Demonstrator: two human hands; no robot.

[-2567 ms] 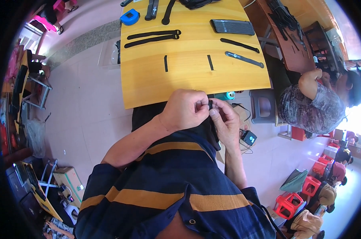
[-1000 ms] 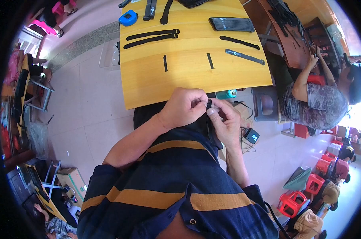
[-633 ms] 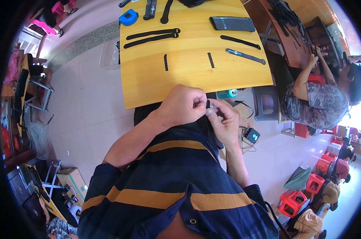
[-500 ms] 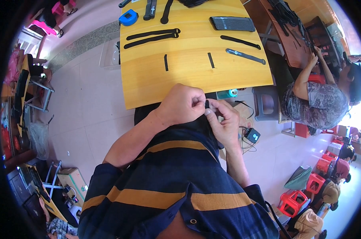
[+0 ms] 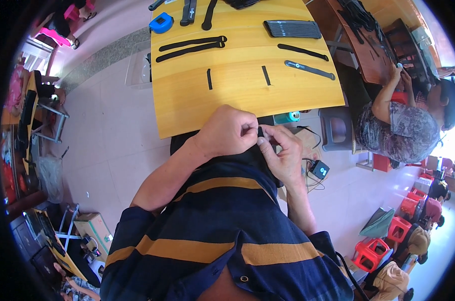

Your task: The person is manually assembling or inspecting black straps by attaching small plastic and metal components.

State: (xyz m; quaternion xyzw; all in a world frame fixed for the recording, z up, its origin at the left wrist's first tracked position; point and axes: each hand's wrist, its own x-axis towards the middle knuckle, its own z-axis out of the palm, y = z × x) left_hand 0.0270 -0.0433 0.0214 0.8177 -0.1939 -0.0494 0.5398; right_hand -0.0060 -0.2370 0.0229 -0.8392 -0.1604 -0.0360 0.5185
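Note:
Just past the table's near edge, my two hands meet in front of my body. My left hand (image 5: pixel 227 131) is curled into a closed pinch at the left end of a small black strap piece (image 5: pixel 260 132). Thumb and fingers of my right hand (image 5: pixel 283 153) pinch the same piece from the right. Only a short bit of it shows between the fingertips; the rest is hidden. Ahead on the yellow table (image 5: pixel 237 98) lie two short black strips (image 5: pixel 210 79), a pair of long black straps (image 5: pixel 191 48), a black strap (image 5: pixel 303 52) and a grey strap (image 5: pixel 309 69).
A stack of grey straps (image 5: pixel 292 29) lies at the far right of the table, a blue tape measure (image 5: pixel 161 23) at the far left. Below the right edge are a teal can (image 5: pixel 288 117), a grey stool (image 5: pixel 335 130) and a black box with cables (image 5: pixel 319 169). A co-worker (image 5: pixel 406 120) sits at the right.
My hands stay pinched together in almost the same place, with barely any movement. At the right, the co-worker's hands and head have shifted slightly.

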